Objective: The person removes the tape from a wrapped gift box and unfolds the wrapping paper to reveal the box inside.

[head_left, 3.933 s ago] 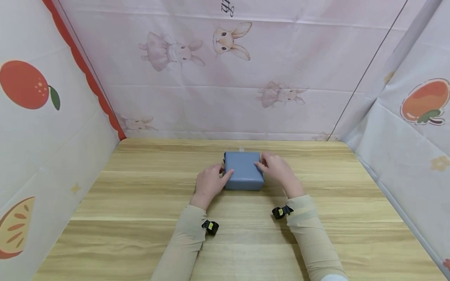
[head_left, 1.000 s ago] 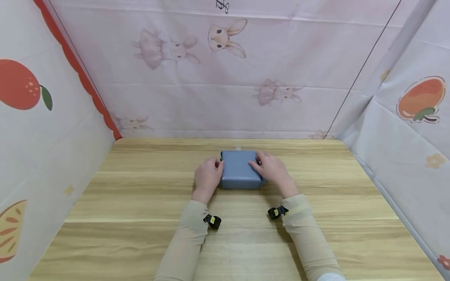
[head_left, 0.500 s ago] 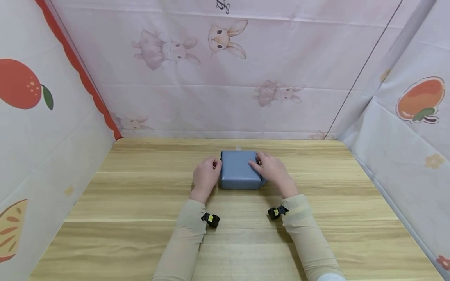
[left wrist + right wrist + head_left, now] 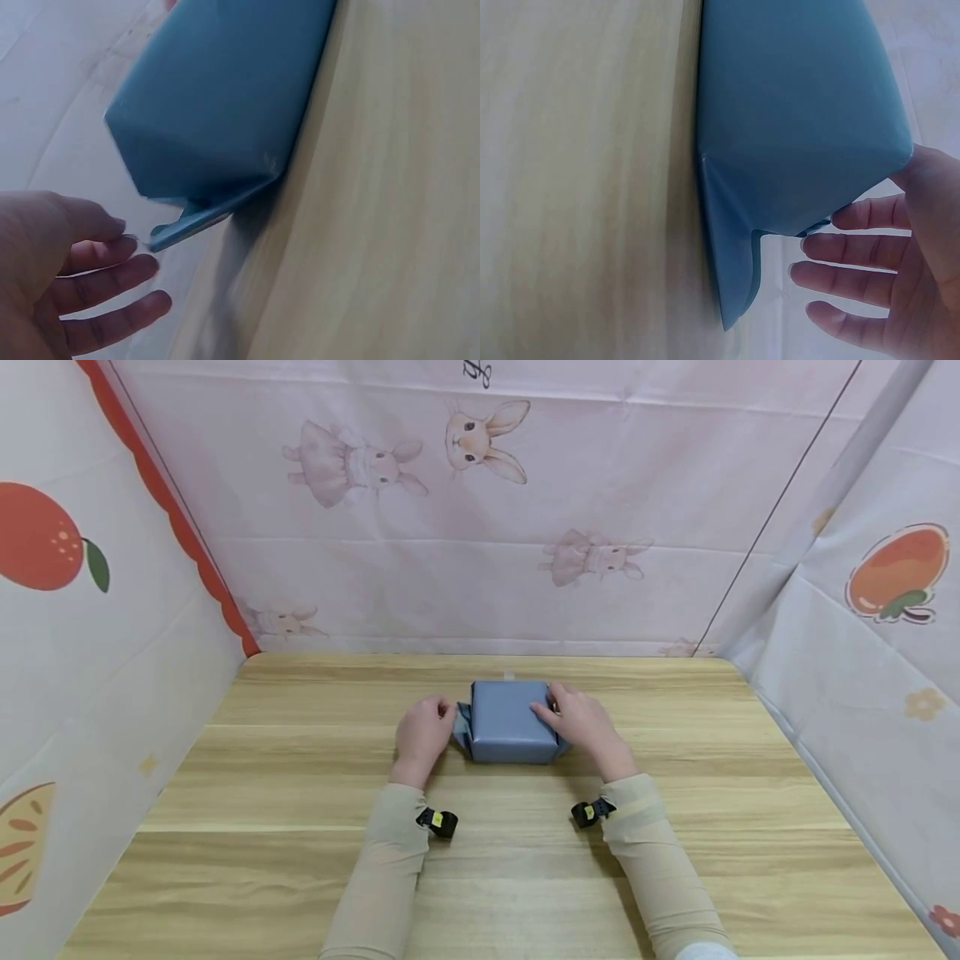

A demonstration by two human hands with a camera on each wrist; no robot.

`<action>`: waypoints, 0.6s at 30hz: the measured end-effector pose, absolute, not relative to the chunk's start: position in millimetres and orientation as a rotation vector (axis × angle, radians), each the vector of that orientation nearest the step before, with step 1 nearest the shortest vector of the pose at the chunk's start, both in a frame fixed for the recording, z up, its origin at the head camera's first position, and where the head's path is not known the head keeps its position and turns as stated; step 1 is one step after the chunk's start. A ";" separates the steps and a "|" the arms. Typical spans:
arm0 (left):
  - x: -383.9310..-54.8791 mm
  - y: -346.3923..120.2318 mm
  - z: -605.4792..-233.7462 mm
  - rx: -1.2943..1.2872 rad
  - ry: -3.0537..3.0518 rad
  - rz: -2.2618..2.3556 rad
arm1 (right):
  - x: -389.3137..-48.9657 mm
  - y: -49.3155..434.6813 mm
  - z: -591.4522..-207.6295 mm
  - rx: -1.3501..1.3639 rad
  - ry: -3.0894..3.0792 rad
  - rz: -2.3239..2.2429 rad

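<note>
A box wrapped in blue paper lies on the wooden table. From its left end a loose paper flap sticks out. My left hand is beside that end; in the left wrist view its thumb and index fingertip pinch at the tip of the flap, the other fingers loosely bent. My right hand holds the box's right end, thumb on the top, fingers bent at the end face. Another flap hangs out low at that end, in the right wrist view, apart from the lower fingers.
The wooden table reaches back to a pale pink cloth wall printed with rabbits. White cloth walls with fruit prints stand at left and right. A small clear tab shows behind the box.
My left hand has moved left from the box's side, and the paper flap has come out with it. The right hand stays at the right end, its thumb on top.
</note>
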State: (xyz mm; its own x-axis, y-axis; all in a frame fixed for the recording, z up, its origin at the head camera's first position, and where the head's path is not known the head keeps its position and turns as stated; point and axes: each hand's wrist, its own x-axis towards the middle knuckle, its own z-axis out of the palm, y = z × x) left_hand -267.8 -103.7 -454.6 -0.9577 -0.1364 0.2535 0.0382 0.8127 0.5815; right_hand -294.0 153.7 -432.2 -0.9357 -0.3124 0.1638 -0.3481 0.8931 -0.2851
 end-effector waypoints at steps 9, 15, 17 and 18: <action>-265.7 -112.1 -452.5 0.127 -2.810 -0.895 | -294.3 155.2 -434.1 0.544 -2.920 0.480; -264.7 -109.6 -450.5 0.144 -2.815 -0.894 | -294.2 156.9 -434.5 0.548 -2.911 0.479; -265.1 -107.1 -450.3 0.124 -2.800 -0.900 | -294.6 157.6 -434.4 0.541 -2.902 0.478; -265.4 -105.6 -450.2 0.111 -2.790 -0.905 | -295.0 158.1 -434.7 0.533 -2.895 0.478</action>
State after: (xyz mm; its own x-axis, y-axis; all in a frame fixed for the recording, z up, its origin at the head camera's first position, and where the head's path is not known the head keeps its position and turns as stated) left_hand -265.4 -105.6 -450.2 -0.9761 -0.1339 0.1713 -0.0078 0.8089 0.5879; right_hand -295.0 158.1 -434.7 -0.9239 -0.3194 0.2106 -0.3701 0.8856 -0.2807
